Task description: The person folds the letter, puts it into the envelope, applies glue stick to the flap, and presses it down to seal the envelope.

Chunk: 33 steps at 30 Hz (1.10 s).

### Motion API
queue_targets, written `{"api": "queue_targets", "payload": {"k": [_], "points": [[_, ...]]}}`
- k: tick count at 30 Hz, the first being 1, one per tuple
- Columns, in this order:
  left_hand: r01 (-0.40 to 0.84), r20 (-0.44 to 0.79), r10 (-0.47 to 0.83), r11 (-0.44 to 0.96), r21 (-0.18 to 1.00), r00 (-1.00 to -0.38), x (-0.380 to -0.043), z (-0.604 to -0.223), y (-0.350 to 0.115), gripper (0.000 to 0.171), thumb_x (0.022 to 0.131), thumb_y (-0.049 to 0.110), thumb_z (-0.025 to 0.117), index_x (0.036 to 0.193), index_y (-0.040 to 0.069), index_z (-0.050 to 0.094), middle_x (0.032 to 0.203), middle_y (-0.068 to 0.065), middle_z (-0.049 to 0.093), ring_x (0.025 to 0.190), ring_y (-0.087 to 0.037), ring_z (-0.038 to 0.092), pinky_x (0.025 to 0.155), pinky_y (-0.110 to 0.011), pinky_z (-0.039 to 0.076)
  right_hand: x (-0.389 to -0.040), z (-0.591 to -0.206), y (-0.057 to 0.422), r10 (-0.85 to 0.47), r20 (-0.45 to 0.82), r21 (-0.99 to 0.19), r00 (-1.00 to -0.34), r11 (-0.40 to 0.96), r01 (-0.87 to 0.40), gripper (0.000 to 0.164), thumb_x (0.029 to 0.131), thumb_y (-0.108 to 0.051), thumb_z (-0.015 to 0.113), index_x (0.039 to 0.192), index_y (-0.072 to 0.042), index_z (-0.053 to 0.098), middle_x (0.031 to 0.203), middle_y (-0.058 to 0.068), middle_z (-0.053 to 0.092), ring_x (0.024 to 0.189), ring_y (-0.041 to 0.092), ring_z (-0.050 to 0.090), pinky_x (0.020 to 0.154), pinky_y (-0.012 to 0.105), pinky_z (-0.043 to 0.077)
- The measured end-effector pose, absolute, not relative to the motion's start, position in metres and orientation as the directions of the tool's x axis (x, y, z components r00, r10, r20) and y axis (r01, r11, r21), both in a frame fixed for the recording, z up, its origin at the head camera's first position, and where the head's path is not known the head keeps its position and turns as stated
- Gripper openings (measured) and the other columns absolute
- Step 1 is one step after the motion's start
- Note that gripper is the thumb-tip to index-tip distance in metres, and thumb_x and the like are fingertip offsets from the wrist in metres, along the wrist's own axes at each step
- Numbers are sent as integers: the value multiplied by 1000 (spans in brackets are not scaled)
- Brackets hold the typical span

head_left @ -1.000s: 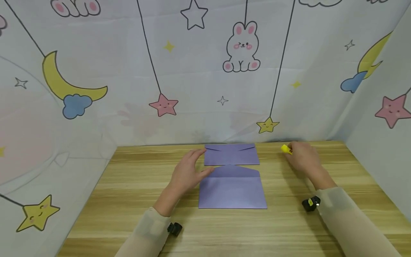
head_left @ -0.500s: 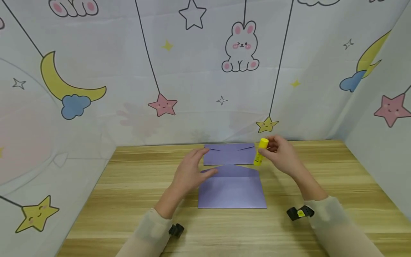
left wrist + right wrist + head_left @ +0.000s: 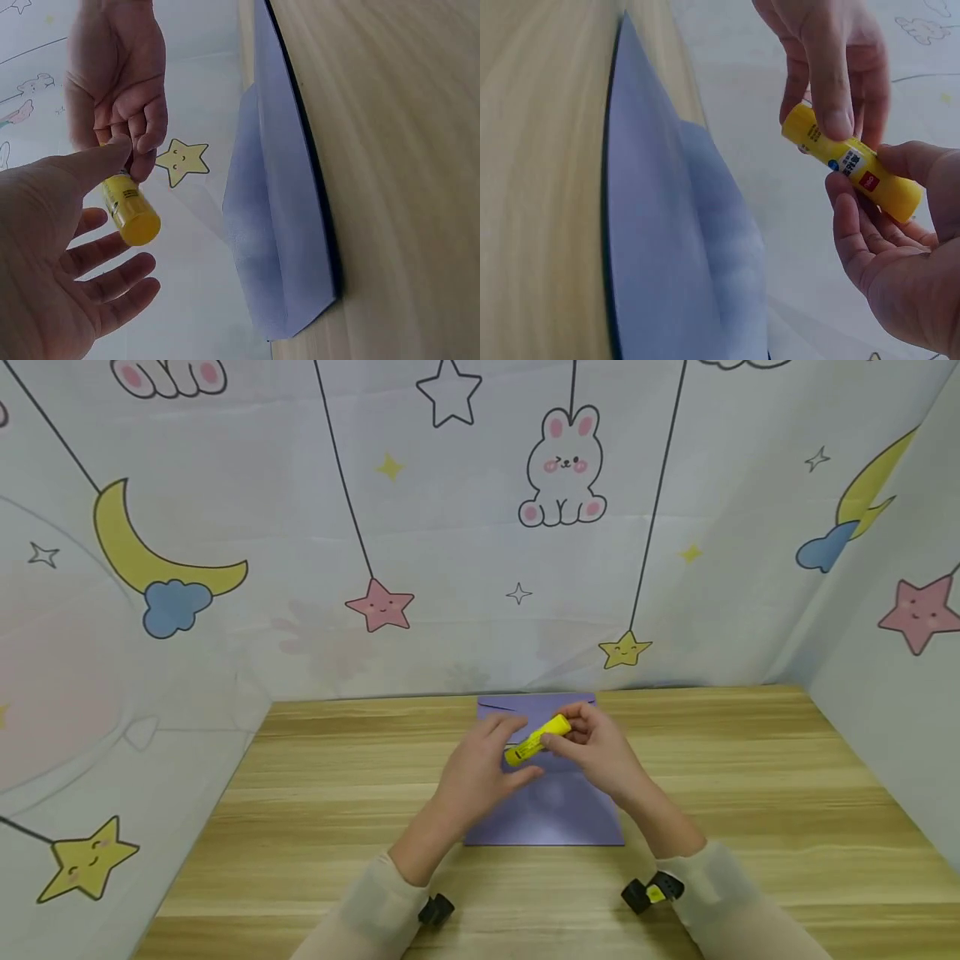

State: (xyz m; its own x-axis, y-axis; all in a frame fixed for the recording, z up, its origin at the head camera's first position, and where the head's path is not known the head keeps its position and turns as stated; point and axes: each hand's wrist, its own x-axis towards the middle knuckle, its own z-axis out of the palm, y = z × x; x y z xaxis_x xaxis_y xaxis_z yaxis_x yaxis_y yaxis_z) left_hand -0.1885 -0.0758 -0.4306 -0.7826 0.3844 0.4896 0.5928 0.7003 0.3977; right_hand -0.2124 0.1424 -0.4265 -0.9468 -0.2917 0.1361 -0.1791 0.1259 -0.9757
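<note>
A yellow glue stick [image 3: 536,741] is held tilted above the envelopes, pinched at its upper right end by my right hand [image 3: 603,756]. My left hand [image 3: 474,774] is around its lower end, thumb and fingers spread apart. In the right wrist view, the glue stick [image 3: 864,169] shows a label with a red patch, and the left thumb overlaps it; contact is hard to tell. Under the hands lies a purple envelope [image 3: 558,818], its flap, partly hidden, pointing away. Behind it lies a second purple envelope [image 3: 498,703], also partly covered by the hands.
The wood-grain table [image 3: 337,793] ends at a white cloth backdrop [image 3: 457,527] printed with stars, moons and a rabbit. More cloth rises at both sides. Each wrist wears a small black camera [image 3: 437,910].
My right hand has brought the glue stick from the table's far right to the middle, over the envelopes. My left hand has shifted slightly right, and its fingers now surround the stick's lower end.
</note>
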Motion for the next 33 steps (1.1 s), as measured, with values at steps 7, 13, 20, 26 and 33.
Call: {"api": "queue_targets", "payload": {"k": [7,13,20,26,33], "points": [[611,552,363,698,372,-751,-187,-433,-72,40,88,15,90,123,3,74,112,-6,69,100,-22,66,85,-36,60,-210,-430,134,-312,112,-990,-944,52,-134,36,99,-7,76,127,7,56,113,19,70,98,26,73,88,39,62],[624,595,354,705,337,-722,-189,-436,-74,33,90,11,88,120,5,76,108,-5,70,99,-21,64,85,-35,59,-211,-430,140,-312,90,-983,-946,126,-135,37,105,-23,72,130,2,59,115,18,72,101,29,75,89,44,62],[630,601,366,711,313,-711,-191,-437,-76,32,88,9,89,117,4,77,105,-5,69,98,-23,63,85,-36,58,-214,-429,152,-294,68,-967,-953,215,-135,40,107,-38,67,128,-4,66,103,26,72,83,37,72,67,34,59],[643,604,393,716,271,-693,-191,-437,-77,32,87,8,90,116,5,77,104,-4,68,95,-23,62,82,-34,57,-213,-429,151,-342,51,-968,-938,215,-130,35,107,-34,68,124,-3,68,102,31,71,75,31,70,61,28,55],[656,606,417,715,242,-678,-191,-436,-76,31,87,7,89,115,6,77,103,-2,66,92,-22,60,81,-34,55,-212,-429,150,-382,84,-963,-920,207,-174,30,108,-27,66,122,-1,68,101,31,70,84,53,65,64,33,57]]}}
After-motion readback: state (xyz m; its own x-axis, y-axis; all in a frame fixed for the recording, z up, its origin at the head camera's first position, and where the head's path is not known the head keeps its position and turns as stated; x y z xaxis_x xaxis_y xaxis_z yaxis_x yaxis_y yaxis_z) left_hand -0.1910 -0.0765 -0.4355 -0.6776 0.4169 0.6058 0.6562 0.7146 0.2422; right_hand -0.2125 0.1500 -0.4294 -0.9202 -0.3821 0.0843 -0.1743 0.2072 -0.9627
